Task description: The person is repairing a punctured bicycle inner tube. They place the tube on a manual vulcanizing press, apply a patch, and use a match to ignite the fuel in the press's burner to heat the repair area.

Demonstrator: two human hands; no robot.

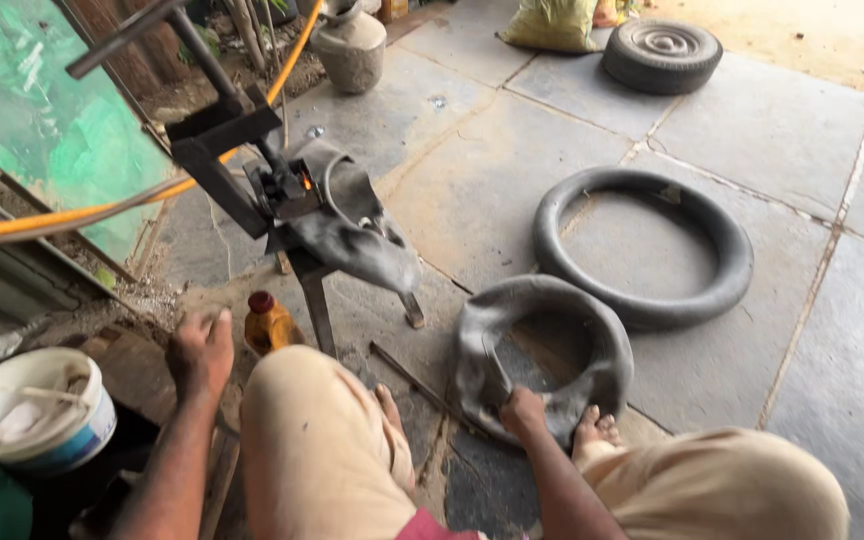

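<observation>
Right hand point(523, 410) is closed on the near edge of the limp inner tube point(542, 350), fingers pinching the rubber, tube lying flat on the stone floor just beside the right foot point(592, 428). Left hand point(200, 350) is pressed flat on the floor, fingers spread, nothing held, beside a small amber bottle point(268, 322). A second tube point(352, 225) is clamped in the metal press point(242, 150). Grip is best kept on the fold, tube pulled flat without twisting. A larger tyre point(642, 245) lies behind, apart.
</observation>
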